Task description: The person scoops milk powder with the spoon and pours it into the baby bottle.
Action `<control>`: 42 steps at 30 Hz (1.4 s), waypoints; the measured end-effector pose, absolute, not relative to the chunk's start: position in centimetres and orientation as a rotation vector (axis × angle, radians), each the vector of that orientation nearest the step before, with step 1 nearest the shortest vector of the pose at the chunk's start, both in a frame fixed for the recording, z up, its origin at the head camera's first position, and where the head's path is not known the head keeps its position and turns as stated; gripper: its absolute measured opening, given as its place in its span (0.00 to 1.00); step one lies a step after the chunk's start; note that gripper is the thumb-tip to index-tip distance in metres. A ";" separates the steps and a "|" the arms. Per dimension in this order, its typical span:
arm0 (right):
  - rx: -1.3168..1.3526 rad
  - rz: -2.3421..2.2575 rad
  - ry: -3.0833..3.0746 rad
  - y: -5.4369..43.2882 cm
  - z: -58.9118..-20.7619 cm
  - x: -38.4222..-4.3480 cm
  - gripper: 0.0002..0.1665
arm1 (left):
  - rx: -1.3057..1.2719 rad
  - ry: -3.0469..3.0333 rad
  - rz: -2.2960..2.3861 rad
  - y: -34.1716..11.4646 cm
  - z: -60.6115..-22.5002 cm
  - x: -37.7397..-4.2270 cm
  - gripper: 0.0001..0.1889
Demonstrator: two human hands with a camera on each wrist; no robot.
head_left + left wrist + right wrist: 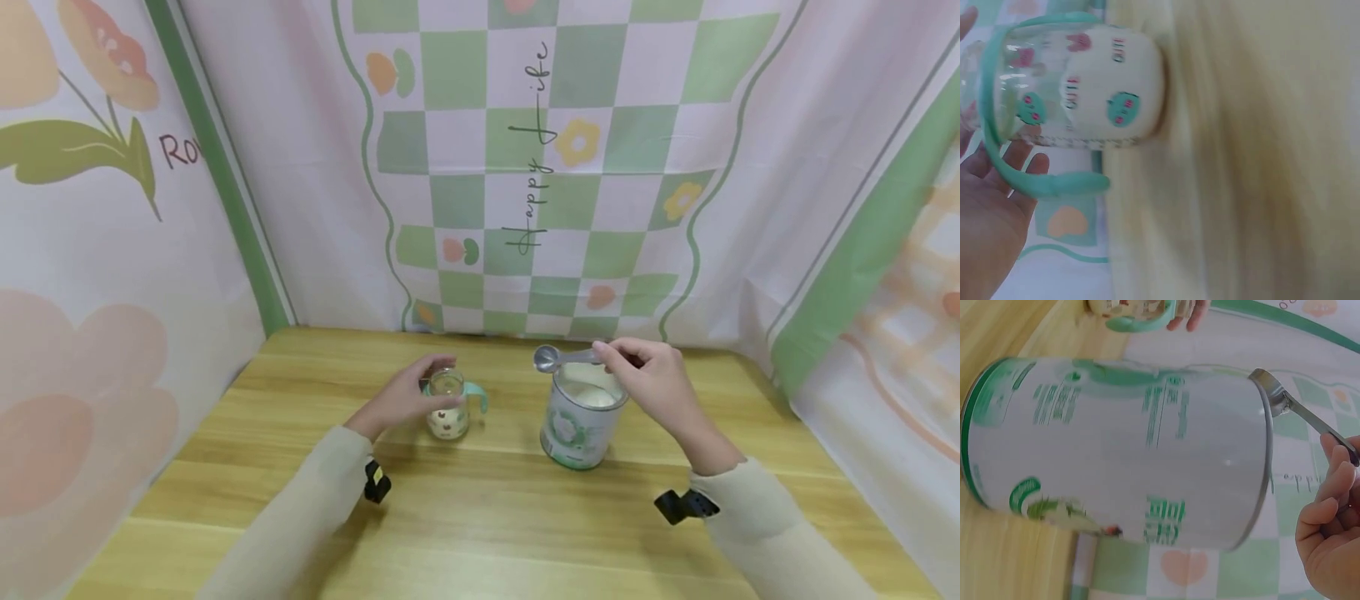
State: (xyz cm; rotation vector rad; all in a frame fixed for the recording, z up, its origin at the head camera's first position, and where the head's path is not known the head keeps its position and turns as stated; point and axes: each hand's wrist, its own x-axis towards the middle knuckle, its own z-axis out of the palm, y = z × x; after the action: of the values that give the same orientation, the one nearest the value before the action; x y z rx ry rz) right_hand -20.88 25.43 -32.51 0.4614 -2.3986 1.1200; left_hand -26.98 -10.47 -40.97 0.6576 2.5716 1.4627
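Note:
My left hand (407, 398) curls round the upper part of a clear baby bottle (1085, 87) with mint-green handles and white contents. Some of its fingers are behind the glass in the left wrist view. The bottle (447, 423) stands upright on the table. Between thumb and fingers, my right hand (656, 387) pinches the handle of a small metal measuring spoon (547, 359). The spoon is over the left rim of an open white-and-green can (573, 433) holding pale powder. In the right wrist view, the spoon's bowl (1269, 394) shows close beside the can's rim.
The wooden table (480, 517) carries the bottle on the left and the can (1116, 450) on the right, a short gap apart. A checked fabric backdrop (517, 192) hangs behind the table's far edge. Printed curtains (97, 275) flank both sides.

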 end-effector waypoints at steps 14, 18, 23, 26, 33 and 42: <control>0.452 0.968 -2.406 28.3 -32.1 -19.8 0.13 | 1.024 2.687 1.388 -7.5 -38.1 -27.3 0.36; 0.469 0.910 -2.411 28.5 -32.4 -19.8 0.12 | 1.048 2.654 1.424 -6.3 -37.4 -27.2 0.35; 0.517 0.795 -2.395 28.7 -32.8 -19.9 0.10 | 1.034 2.575 1.454 -4.5 -37.0 -26.7 0.37; 0.559 0.692 -2.402 28.8 -33.0 -20.0 0.10 | 1.017 2.544 1.434 -3.4 -37.0 -26.3 0.38; 0.680 0.510 -2.371 29.1 -33.5 -20.7 0.06 | 1.093 2.543 1.346 -1.1 -37.4 -26.3 0.42; 0.854 0.384 -2.271 29.1 -34.0 -21.6 0.07 | 0.947 2.397 1.462 2.2 -38.5 -26.0 0.49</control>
State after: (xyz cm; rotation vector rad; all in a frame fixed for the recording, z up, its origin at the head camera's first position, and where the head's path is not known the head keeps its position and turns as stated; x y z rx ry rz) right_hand -21.56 29.13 -34.02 0.8543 -2.2709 0.3844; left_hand -26.05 2.24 -38.47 0.9470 2.3971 1.4624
